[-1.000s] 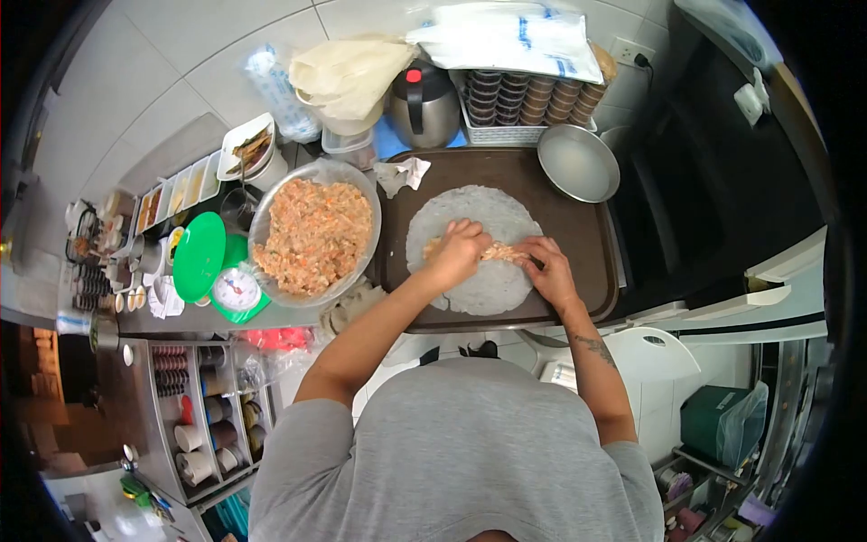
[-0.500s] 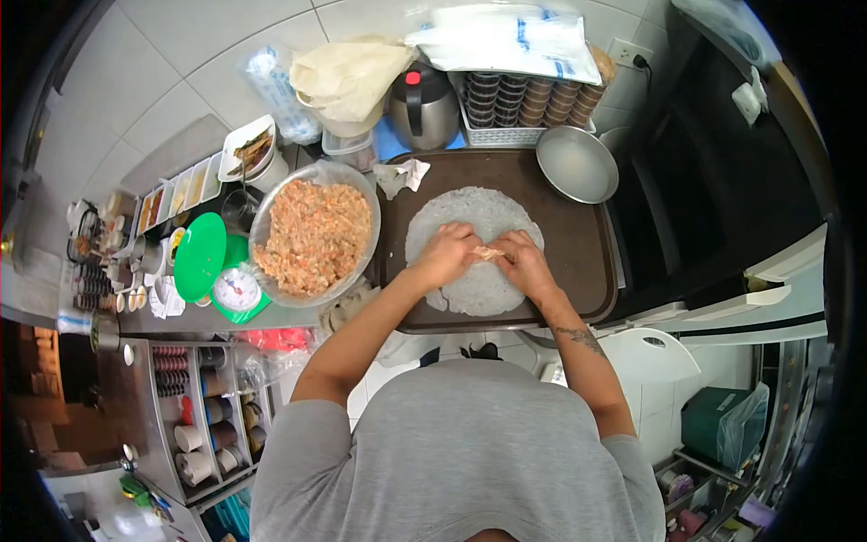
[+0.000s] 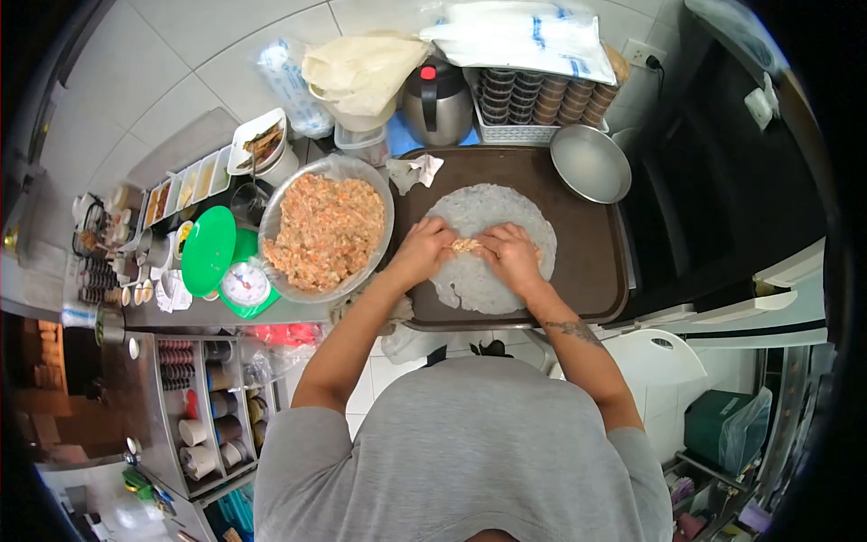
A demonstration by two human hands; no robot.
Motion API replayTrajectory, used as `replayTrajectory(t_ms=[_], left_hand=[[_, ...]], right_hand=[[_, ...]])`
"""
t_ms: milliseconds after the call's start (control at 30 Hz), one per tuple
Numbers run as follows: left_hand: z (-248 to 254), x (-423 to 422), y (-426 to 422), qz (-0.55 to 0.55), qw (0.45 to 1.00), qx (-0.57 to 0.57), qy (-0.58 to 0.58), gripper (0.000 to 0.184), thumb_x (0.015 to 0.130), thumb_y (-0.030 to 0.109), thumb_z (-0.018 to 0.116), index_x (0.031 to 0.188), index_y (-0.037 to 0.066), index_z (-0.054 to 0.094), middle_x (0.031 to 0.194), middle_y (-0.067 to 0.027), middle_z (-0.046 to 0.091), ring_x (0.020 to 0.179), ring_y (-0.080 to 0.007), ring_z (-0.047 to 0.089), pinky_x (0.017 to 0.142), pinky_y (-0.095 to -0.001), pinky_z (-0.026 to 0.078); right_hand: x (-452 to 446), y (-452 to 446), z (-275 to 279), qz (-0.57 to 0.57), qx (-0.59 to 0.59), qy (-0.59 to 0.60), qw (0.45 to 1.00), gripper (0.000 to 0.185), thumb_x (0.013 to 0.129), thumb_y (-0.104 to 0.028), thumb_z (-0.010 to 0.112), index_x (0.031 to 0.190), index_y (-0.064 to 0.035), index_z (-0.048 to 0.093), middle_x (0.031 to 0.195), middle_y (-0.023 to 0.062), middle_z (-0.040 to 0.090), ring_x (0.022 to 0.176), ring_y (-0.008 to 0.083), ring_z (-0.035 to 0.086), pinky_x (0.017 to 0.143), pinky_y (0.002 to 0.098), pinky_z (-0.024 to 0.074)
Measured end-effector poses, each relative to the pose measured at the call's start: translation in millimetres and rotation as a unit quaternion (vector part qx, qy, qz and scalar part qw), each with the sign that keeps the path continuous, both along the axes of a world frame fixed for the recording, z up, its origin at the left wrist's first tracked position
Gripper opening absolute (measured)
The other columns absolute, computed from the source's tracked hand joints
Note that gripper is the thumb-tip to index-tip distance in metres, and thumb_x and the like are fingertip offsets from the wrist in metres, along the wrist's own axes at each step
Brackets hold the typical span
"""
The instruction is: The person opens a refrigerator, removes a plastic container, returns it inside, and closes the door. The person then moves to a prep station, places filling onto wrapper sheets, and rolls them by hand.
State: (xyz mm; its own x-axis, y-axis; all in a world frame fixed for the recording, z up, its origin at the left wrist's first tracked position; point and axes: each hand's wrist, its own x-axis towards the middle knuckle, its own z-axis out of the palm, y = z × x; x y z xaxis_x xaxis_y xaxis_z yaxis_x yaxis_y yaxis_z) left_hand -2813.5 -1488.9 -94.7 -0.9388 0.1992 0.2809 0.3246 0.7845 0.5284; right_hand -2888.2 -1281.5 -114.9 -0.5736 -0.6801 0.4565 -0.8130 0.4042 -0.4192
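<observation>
Round sheet (image 3: 490, 204) | left hand (image 3: 424, 252), right hand (image 3: 511, 256) partly hide filling (image 3: 466, 245) | bowl (image 3: 388, 217) beside tray (image 3: 589, 257)

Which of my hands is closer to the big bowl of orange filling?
Your left. The left hand is just right of the bowl, at the pale round sheet's left edge; the right hand is farther right, over the sheet.

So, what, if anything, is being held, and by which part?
Left hand and right hand touch the strip of filling with fingertips, either side of its bare stretch; gripped or pressed, I cannot tell.
</observation>
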Motion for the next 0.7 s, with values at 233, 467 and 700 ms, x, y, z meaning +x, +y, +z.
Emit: replayTrajectory(t_ms=[233, 467, 700], left_hand=[[4, 7, -2, 0.028, 0.999, 0.016, 0.029, 0.026, 0.075, 0.004, 0.065, 0.1, 0.007, 0.064, 0.096, -0.0086, 0.055, 0.098, -0.03, 0.051, 0.083, -0.0399, 0.043], [-2, 2, -14, 0.0, 0.997, -0.071, 0.013, 0.041, 0.073, 0.001, 0.066, 0.113, 0.009, 0.059, 0.102, -0.0104, 0.053, 0.096, -0.0322, 0.05, 0.084, -0.0392, 0.044], [4, 9, 7, 0.109, 0.989, 0.103, 0.012, 0.023, 0.076, 0.001, 0.062, 0.097, 0.007, 0.057, 0.096, -0.0125, 0.052, 0.095, -0.0342, 0.053, 0.08, -0.043, 0.046]], right_hand=[[14, -18, 22, -0.013, 0.0, 0.018, 1.0, 0.034, 0.071, -0.019, 0.073, 0.103, -0.0078, 0.068, 0.094, 0.0037, 0.061, 0.1, 0.0235, 0.055, 0.087, 0.0364, 0.0422], [15, -32, 8, -0.019, 0.037, -0.008, 0.999, 0.039, 0.072, -0.021, 0.073, 0.107, -0.0075, 0.065, 0.096, 0.0066, 0.06, 0.098, 0.0262, 0.055, 0.085, 0.0373, 0.0429], [14, -28, 8, -0.012, 0.027, -0.051, 0.998, 0.049, 0.071, -0.021, 0.075, 0.116, -0.0071, 0.061, 0.101, 0.0101, 0.06, 0.099, 0.0291, 0.055, 0.086, 0.0404, 0.0437]])
